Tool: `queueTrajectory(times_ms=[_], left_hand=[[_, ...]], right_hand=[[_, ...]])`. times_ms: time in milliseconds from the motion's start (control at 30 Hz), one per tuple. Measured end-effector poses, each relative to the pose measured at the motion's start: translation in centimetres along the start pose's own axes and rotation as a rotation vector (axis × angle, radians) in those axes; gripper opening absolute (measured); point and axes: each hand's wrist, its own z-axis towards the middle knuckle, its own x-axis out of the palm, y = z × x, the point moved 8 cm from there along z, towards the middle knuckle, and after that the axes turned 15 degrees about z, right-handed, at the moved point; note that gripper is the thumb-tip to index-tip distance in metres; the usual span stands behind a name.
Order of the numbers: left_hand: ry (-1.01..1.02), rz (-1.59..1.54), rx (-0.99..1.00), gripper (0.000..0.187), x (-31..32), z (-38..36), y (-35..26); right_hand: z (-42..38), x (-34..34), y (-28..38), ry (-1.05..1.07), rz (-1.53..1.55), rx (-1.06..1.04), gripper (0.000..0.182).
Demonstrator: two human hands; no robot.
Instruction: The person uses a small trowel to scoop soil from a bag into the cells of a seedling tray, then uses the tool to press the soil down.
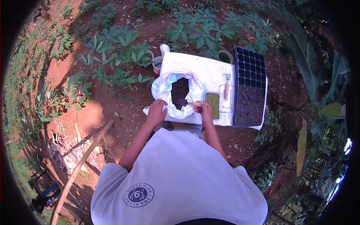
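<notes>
A white plastic bag [196, 88] with dark soil [179, 88] inside stands open on a white table [200, 62]. At the bag's left rim, my left hand [158, 108] is closed on the plastic. My right hand [204, 109] grips the wooden handle of a small trowel [183, 102], its dark blade over the soil. Just right of that hand sits a clear tray [212, 105] of green, grainy material. A small hand fork [226, 88] with a wooden handle lies beyond it. On the table's right side rests a black seedling tray [249, 86], its nearer cells filled with soil.
Behind the table are a pot [225, 56] and a pale bucket [157, 64]. Leafy plants [202, 33] grow beyond. A long wooden pole [80, 165] slants at the left. Someone's legs [48, 194] show at the lower left edge.
</notes>
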Motion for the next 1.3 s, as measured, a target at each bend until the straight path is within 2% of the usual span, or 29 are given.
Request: queueTrajectory(times_ms=[300,467,667,1000,1200,1300], left_hand=[[0.028,-0.001,-0.017,0.027,-1.5,0.0,1.2],[0.041,-0.019,-0.029,0.035,-0.4,-0.3,0.9],[0.083,-0.016,-0.056,0.046,-0.1,-0.5,0.1],[0.07,-0.058,-0.08,0.048,1.3,-0.6,-1.0],[0.06,-0.087,-0.09,0.049,1.0,-0.9,-1.4],[0.135,-0.104,-0.127,0.052,1.6,-1.3,-1.1]], right_hand=[[-0.5,-0.5,-0.7,-0.011,0.165,-0.044,0.03],[-0.5,0.7,0.7,0.126,-0.053,-0.135,0.024],[-0.1,0.4,-1.1,0.098,0.05,-0.079,0.025],[-0.1,1.2,-0.4,0.177,0.036,0.018,0.027],[0.8,3.0,0.6,0.139,-0.131,0.003,0.025],[1.2,3.7,0.5,0.137,-0.138,-0.008,0.026]])
